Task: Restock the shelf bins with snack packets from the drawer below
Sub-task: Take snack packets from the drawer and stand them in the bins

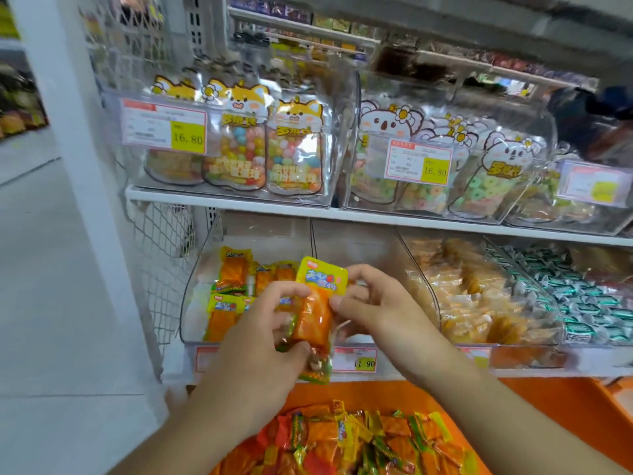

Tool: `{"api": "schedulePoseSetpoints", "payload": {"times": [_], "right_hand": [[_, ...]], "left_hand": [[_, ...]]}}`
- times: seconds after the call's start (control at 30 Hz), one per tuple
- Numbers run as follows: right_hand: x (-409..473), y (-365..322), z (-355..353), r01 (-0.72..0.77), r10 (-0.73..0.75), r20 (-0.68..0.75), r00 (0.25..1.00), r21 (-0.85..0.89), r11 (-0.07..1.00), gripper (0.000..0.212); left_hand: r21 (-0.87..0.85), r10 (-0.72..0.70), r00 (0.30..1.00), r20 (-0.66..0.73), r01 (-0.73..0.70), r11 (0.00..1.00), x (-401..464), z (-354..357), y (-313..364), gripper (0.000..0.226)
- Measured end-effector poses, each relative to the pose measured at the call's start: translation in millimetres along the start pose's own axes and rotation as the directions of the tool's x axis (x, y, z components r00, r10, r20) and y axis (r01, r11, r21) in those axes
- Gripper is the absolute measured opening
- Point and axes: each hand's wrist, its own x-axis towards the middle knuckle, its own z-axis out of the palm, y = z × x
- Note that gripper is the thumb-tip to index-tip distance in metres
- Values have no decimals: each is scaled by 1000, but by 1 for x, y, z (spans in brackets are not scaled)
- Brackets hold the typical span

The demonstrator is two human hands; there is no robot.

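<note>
Both hands, left (270, 323) and right (373, 303), gripped light, slippery snack packets (313, 315) mid-body; edge seals looked the surer hold

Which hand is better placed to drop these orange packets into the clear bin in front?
Probably the left hand: it grips the orange packets in front of the clear bin, while the right hand only touches their edge.

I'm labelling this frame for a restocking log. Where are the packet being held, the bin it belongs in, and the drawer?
held snack packet (313, 317), head view, orange middle.
clear shelf bin (186, 303), head view, left wall.
orange drawer (555, 416), head view, bare right side.
</note>
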Motion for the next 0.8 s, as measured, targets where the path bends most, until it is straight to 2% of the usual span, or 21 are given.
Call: {"api": "schedulePoseSetpoints", "payload": {"times": [0.13, 0.33, 0.43, 0.53, 0.63, 0.7, 0.8], "right_hand": [[-15, 4, 16, -26, 20, -72, 997, -70, 997, 28], [-9, -12, 50, -47, 49, 4, 999, -218, 975, 55], [8, -19, 63, -21, 32, 34, 999, -270, 963, 48], [29, -19, 74, -13, 2, -30, 1000, -384, 923, 45], [64, -9, 78, -24, -30, -95, 995, -514, 857, 46], [93, -2, 81, -26, -49, -101, 994, -632, 774, 56], [137, 4, 89, -37, -40, -82, 996, -763, 645, 65]], "left_hand": [[33, -81, 996, 32, 80, 996, -10, -7, -6, 56], [-15, -112, 993, 42, 113, 993, -1, -48, -12, 30], [12, -113, 993, 31, 112, 994, 8, -66, -18, 29], [108, -71, 997, -34, 74, 991, 13, -74, -26, 33], [481, 104, 980, -168, -11, 876, 20, -82, -30, 47], [533, 153, 967, -203, -22, 846, 27, -88, -34, 60], [517, 74, 982, -175, 28, 855, 36, -92, -48, 80]]}}
